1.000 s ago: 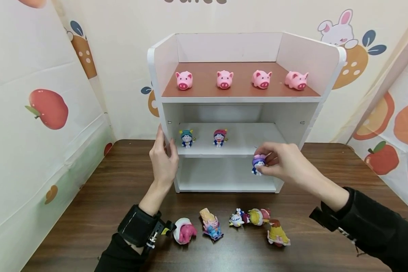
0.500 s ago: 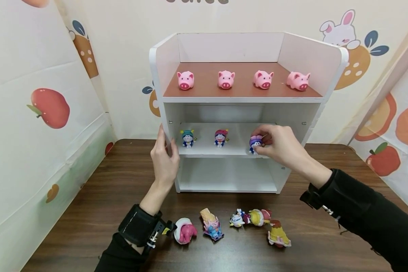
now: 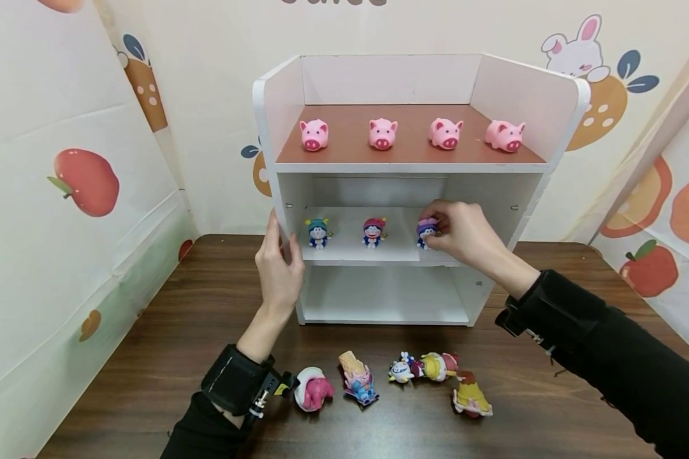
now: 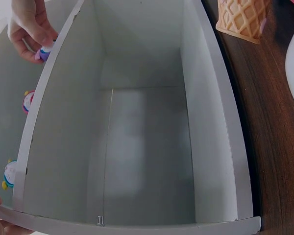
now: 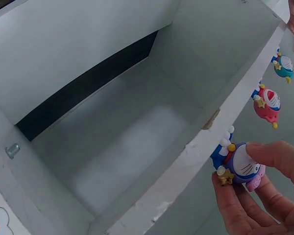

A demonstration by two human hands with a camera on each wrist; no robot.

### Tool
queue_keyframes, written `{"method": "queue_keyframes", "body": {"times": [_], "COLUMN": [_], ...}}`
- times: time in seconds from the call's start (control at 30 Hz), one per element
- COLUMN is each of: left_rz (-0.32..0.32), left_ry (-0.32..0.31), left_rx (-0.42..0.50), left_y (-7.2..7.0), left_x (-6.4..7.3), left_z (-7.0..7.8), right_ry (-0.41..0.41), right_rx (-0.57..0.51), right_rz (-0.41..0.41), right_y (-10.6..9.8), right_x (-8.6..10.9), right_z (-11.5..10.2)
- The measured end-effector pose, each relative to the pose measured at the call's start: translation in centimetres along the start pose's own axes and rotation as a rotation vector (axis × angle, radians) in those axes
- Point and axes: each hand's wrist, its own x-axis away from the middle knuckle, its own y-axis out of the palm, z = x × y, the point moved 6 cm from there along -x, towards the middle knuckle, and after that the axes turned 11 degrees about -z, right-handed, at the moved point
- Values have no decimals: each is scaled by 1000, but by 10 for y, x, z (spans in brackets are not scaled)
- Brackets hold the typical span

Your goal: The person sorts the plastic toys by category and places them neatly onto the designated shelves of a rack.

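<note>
My right hand [image 3: 459, 231] pinches a small cat figurine with a purple hat [image 5: 242, 164] between thumb and fingers, at the right part of the white shelf unit's middle shelf [image 3: 401, 254]. Two matching figurines stand in line to its left on that shelf: one with a pink-red hat [image 3: 373, 233], one with a teal hat [image 3: 318, 234]. My left hand [image 3: 280, 271] rests against the unit's left side panel, fingers extended upward along its edge. In the left wrist view the purple-hatted figurine is partly hidden behind the shelf edge.
Several pink pig figurines [image 3: 382, 134] stand along the brown top shelf. On the wooden table before the unit lie a pink-and-white figurine [image 3: 313, 389], an ice-cream-cone figurine [image 3: 358, 378], a yellow-dressed figurine [image 3: 471, 395] and others. Below the middle shelf is the bottom compartment [image 3: 384, 296].
My right hand has lifted the purple-hatted figurine from in front of the bottom compartment up to the middle shelf, then slightly farther back and left. The left hand stays on the side panel.
</note>
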Motion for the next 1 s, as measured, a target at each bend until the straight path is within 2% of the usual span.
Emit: {"method": "queue_keyframes", "body": {"times": [0.5,1.0], "left_rz": [4,3], "left_ry": [1,0], "left_rx": [-5,-10], "left_y": [0,0], "left_x": [0,0], "left_z": [1,2], "right_ry": [44,34], "right_rx": [-7,-9], "right_rz": [-17,1], "right_y": [3,-3], "right_x": [-1,5], "right_z": [4,3]}}
